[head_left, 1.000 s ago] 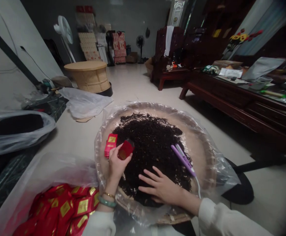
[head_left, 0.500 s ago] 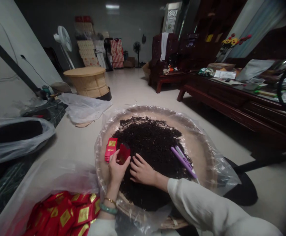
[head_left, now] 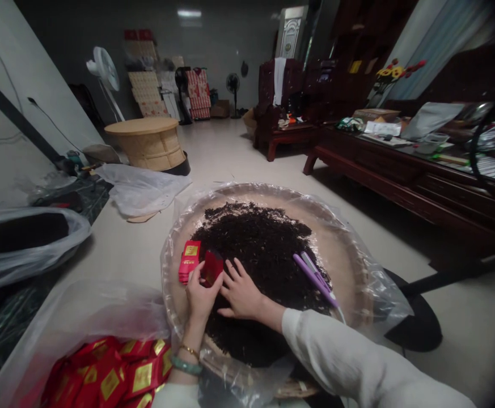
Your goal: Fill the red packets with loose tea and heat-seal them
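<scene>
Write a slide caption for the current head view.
Left hand holding a red packet, right hand spread over a dark heap on a round tray.

Rough matt leaves (head_left: pixel 268 243), smooth purple plastic tool (head_left: pixel 315 279), glossy red packets (head_left: pixel 111 383), shiny plastic sheet (head_left: pixel 387 300)

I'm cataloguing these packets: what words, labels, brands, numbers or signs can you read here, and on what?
No text can be read.
Stack of red packets: small marks below the gold label, too small and blurred.
Bagged red packets: gold labels, any print too blurred.
Open red packet in the left hand: none legible.
Purple tool: none legible.
Stacked boxes: too far and dim.
</scene>
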`<state>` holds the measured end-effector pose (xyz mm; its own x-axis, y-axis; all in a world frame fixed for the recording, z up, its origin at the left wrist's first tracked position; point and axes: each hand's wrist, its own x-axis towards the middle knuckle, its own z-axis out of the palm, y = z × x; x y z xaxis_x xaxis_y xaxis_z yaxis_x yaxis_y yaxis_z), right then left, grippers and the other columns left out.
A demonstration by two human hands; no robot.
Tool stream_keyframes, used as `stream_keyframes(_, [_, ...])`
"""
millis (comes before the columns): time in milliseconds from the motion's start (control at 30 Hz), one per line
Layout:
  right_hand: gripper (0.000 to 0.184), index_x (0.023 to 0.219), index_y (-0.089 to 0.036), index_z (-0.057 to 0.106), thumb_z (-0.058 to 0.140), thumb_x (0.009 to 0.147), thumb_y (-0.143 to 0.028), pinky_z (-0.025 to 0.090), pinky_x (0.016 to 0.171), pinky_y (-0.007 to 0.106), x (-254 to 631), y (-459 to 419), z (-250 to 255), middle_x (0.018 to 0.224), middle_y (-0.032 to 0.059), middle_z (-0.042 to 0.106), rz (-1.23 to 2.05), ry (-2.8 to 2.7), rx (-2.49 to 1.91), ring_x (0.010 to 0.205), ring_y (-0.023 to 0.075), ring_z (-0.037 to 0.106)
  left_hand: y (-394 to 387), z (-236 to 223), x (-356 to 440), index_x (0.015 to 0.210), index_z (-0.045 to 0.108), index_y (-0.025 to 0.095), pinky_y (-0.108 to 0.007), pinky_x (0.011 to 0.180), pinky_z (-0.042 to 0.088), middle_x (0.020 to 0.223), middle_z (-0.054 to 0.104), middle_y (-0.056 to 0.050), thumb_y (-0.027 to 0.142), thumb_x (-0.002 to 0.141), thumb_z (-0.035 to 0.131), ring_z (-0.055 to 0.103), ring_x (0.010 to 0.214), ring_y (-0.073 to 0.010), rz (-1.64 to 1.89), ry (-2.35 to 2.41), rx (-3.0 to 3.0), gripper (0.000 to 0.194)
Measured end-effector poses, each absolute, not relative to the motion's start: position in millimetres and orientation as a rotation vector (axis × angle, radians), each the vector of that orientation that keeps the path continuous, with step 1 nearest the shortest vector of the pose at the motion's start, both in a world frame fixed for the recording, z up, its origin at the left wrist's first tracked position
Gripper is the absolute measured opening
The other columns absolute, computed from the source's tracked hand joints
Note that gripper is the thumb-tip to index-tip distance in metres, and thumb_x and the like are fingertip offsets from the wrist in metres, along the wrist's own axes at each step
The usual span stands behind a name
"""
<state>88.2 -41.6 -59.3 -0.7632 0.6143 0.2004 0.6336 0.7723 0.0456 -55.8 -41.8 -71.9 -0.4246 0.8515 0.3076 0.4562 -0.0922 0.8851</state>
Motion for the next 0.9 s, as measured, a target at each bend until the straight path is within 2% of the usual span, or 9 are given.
stream_keyframes(100, [0.064,0.123,-0.015,0.059,0.060,0.078,-0.061,0.021,0.107,0.060,84,-50,-71,0.129,0.0196,0.056,-0.217,-2.904,-0.855,0.124,0.0379,0.042,-42,-72,-56,0.107,0.064,0.014,-0.034,0.065,0.053,0.093,0.067,-0.010,0.052,0.062,0.070,0.061,0.069,-0.0190,1.510,1.868,1.447,0.059])
stream_keyframes(267, [0.018,0.094,-0.021,0.067,0.054,0.091,-0.033,0.038,0.089,0.044,89,-58,-82,0.099,0.0074,0.065,-0.273,-2.927,-0.688,0.097,0.0250,0.054,-41,-72,-56,0.104,0.064,0.015,-0.034,0.065,0.053,0.091,0.068,-0.009,0.053,0.062,0.070,0.061,0.068,-0.0185,1.549,1.851,1.455,0.057])
stream_keyframes(333, [0.018,0.086,-0.021,0.067,0.050,0.093,-0.025,0.039,0.078,0.038,93,-56,-77,0.089,0.0043,0.064,-0.261,-2.930,-0.662,0.085,0.0207,0.053,-41,-71,-56,0.103,0.064,0.015,-0.034,0.065,0.053,0.091,0.069,-0.009,0.053,0.061,0.070,0.061,0.069,-0.0192,1.564,1.854,1.447,0.057])
stream_keyframes(400, [0.017,0.084,-0.022,0.066,0.050,0.093,-0.024,0.037,0.071,0.035,98,-51,-69,0.084,0.0034,0.063,-0.267,-2.914,-0.684,0.079,0.0192,0.051,-40,-71,-56,0.102,0.064,0.014,-0.035,0.065,0.053,0.091,0.069,-0.009,0.054,0.061,0.070,0.062,0.069,-0.0194,1.573,1.855,1.436,0.058])
stream_keyframes(567, [0.014,0.086,-0.022,0.065,0.056,0.089,-0.033,0.032,0.067,0.033,116,-28,-39,0.082,0.0046,0.063,-0.297,-2.739,-0.958,0.077,0.0189,0.049,-40,-74,-56,0.104,0.064,0.014,-0.035,0.065,0.054,0.092,0.069,-0.011,0.056,0.059,0.072,0.063,0.072,-0.0209,1.589,1.853,1.420,0.062])
stream_keyframes(700, [0.016,0.082,-0.021,0.067,0.056,0.089,-0.032,0.032,0.066,0.033,138,-10,-23,0.084,0.0061,0.065,-0.268,-2.539,-1.130,0.076,0.0192,0.051,-41,-74,-56,0.105,0.063,0.015,-0.033,0.062,0.054,0.092,0.068,-0.010,0.055,0.060,0.072,0.062,0.069,-0.0194,1.548,1.835,1.436,0.061])
stream_keyframes(800, [0.018,0.082,-0.021,0.069,0.056,0.087,-0.032,0.037,0.067,0.032,153,-3,-16,0.086,0.0074,0.066,-0.033,-2.334,-1.183,0.077,0.0198,0.055,-43,-70,-53,0.107,0.062,0.015,-0.033,0.063,0.054,0.094,0.067,-0.009,0.050,0.061,0.073,0.062,0.069,-0.0185,1.462,1.796,1.501,0.058])
stream_keyframes(900, [0.016,0.078,-0.023,0.071,0.065,0.080,-0.038,0.043,0.071,0.032,162,1,-9,0.083,0.0053,0.066,0.453,-1.872,-1.158,0.076,0.0199,0.057,-48,-63,-47,0.107,0.060,0.017,-0.034,0.067,0.055,0.095,0.067,-0.009,0.042,0.064,0.073,0.063,0.070,-0.0180,1.341,1.712,1.650,0.052])
